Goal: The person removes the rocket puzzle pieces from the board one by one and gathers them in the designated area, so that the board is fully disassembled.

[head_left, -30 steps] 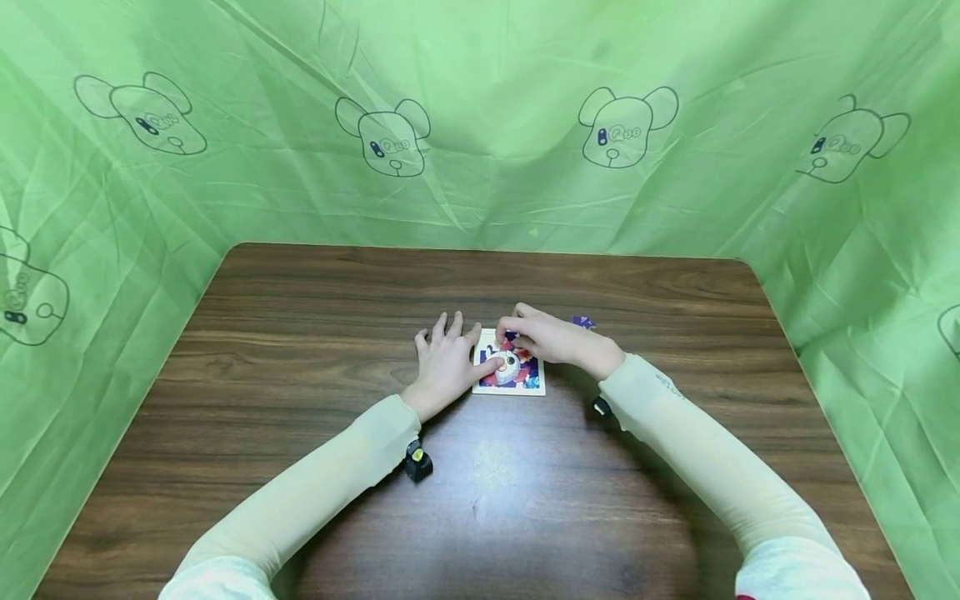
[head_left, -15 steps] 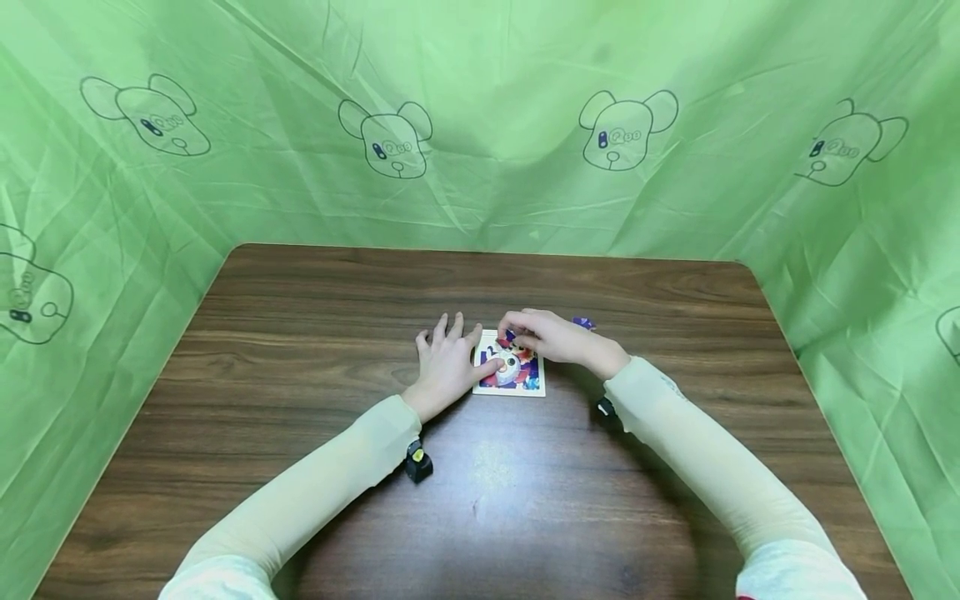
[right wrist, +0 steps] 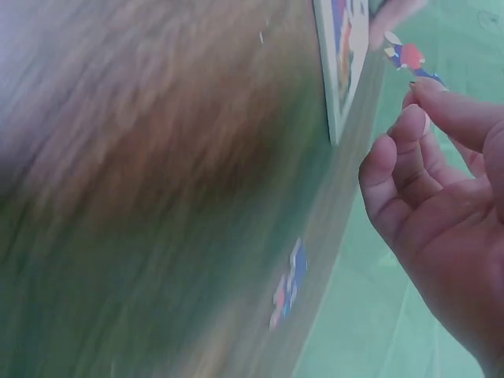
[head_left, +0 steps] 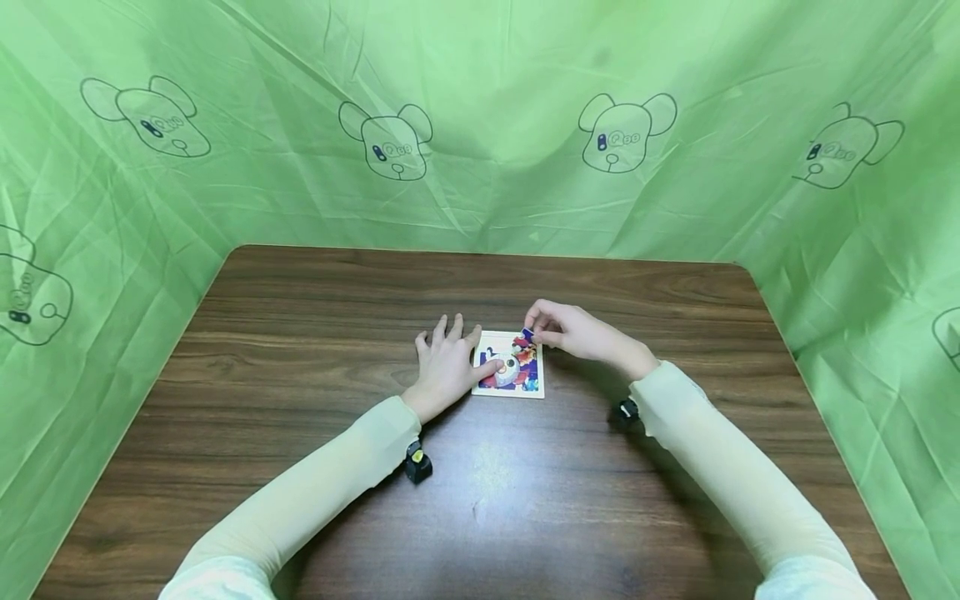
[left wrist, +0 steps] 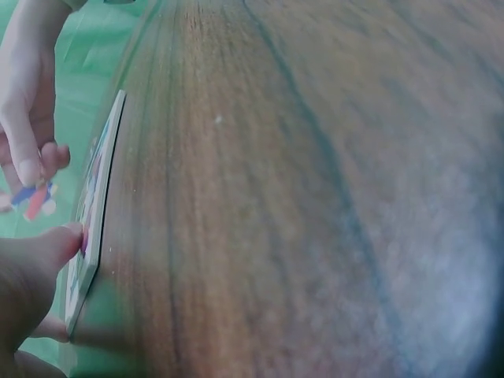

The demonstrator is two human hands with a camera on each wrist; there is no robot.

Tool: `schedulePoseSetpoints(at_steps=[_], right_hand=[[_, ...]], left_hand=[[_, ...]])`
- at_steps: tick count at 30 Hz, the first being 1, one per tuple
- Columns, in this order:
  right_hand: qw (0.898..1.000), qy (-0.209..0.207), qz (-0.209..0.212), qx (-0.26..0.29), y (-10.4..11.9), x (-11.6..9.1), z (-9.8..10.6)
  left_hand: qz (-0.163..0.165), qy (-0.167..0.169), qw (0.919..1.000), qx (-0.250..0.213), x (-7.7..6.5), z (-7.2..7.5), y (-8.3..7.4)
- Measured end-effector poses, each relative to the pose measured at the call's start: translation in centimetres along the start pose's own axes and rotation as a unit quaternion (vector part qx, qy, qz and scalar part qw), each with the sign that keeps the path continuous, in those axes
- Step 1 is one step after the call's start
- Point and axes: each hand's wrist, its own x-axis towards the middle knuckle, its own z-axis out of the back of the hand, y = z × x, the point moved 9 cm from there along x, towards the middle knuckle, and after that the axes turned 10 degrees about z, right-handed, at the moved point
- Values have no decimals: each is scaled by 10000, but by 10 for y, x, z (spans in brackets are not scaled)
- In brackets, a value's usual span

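A square jigsaw board (head_left: pixel 492 341) with a white rim lies mid-table. Colourful pieces fill much of its lower and right part; its upper left shows pale. My left hand (head_left: pixel 444 367) is spread on its left side, thumb pressing the picture and the other fingers straight. Over the board's upper right corner, my right hand (head_left: pixel 576 332) pinches a red and blue puzzle piece (right wrist: pixel 409 57) between thumb and fingertip. In the left wrist view that piece (left wrist: pixel 35 201) hangs clear of the board. Another puzzle piece (right wrist: pixel 289 284) lies on the tabletop in the right wrist view; the right hand hides it from the head view.
The brown wooden table (head_left: pixel 315 333) spreads widely around the board. A green cloth (head_left: pixel 495 200) with drawn animal heads stands behind and along both sides. Small black cameras sit at both wrists.
My right hand has lifted and moved right with the puzzle piece, from the board's upper left to its upper right corner, uncovering the pale area. My left hand stays in place.
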Motion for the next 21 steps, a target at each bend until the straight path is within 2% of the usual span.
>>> schedulePoseSetpoints(at_steps=[9, 14, 21], right_hand=[[9983, -378, -322, 317, -18, -31, 32], [9965, -512, -587, 309, -30, -49, 44], [9941, -772, -734, 221, -46, -70, 64]], left_hand=[[38, 63, 10000, 29, 0, 0, 2], [44, 88, 10000, 9, 0, 0, 2], [24, 87, 10000, -2, 0, -1, 1]])
